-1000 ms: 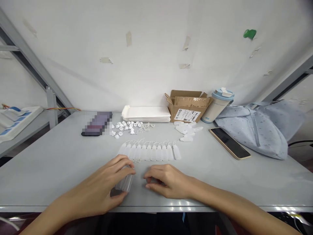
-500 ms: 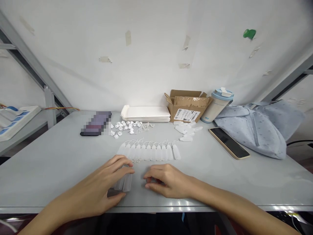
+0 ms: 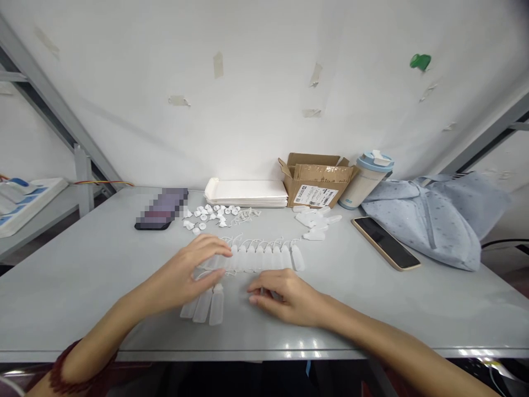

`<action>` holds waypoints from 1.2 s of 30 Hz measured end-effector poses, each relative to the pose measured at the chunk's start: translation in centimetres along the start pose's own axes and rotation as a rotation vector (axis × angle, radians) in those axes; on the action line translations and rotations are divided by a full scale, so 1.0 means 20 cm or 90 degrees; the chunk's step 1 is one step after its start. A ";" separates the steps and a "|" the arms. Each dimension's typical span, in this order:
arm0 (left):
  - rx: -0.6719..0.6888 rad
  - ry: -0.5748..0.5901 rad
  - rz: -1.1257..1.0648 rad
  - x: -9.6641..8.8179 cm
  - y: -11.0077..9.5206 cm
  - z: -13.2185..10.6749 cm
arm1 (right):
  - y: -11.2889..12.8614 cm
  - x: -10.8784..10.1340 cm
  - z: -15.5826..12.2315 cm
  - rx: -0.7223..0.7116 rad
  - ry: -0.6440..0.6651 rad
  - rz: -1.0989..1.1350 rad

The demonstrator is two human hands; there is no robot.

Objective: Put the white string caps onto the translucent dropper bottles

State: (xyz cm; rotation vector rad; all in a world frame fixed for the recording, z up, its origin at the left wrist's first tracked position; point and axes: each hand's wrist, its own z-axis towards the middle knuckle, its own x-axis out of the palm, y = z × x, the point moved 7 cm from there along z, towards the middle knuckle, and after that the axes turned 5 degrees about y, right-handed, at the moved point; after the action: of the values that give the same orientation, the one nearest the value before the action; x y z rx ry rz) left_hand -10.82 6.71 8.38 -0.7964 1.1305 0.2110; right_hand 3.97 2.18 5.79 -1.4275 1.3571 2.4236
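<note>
My left hand [image 3: 188,275] hovers with fingers spread over the left end of a row of small translucent white flat bottles [image 3: 264,258]; nothing shows in its grip. Thin white strings rise from their necks. Just below this hand lie 3 more such bottles [image 3: 216,309], side by side, their tops partly hidden by the hand. My right hand [image 3: 285,298] rests on the grey table [image 3: 355,298] below the row's right end. Its fingers are loosely curled with the thumb apart, and I see nothing in them.
Small white caps [image 3: 202,210] and loose strings [image 3: 246,215] lie behind the row. Further back are a white stack [image 3: 248,193], a cardboard box [image 3: 316,182] and a tumbler [image 3: 366,179]. More translucent pieces [image 3: 312,219], two phones [image 3: 386,242] and a grey-blue cloth bag [image 3: 430,220] surround the area.
My left hand has moved up and away from the lower bottles to the row, uncovering those bottles. My right hand has shifted slightly up and right.
</note>
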 end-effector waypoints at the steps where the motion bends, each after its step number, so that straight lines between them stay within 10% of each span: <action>1: -0.009 -0.014 -0.004 -0.01 0.02 0.04 | 0.00 -0.02 0.00 -0.005 -0.025 -0.005; 11: -0.033 -0.032 0.074 0.03 0.25 0.48 | -0.20 -0.30 -0.07 0.005 -0.265 -0.231; 18: -0.049 -0.041 0.191 0.11 0.35 0.47 | -0.46 -0.49 -0.13 0.110 -0.367 -0.391; 36: -0.088 -0.034 0.163 0.11 0.37 0.42 | -0.66 -0.47 -0.14 0.373 -0.186 -0.445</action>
State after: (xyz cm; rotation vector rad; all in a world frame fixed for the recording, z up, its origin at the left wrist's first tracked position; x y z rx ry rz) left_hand -7.75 16.94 4.73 -0.7620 1.1753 0.5267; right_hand 16.88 12.03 3.10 -1.0828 1.1066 1.5447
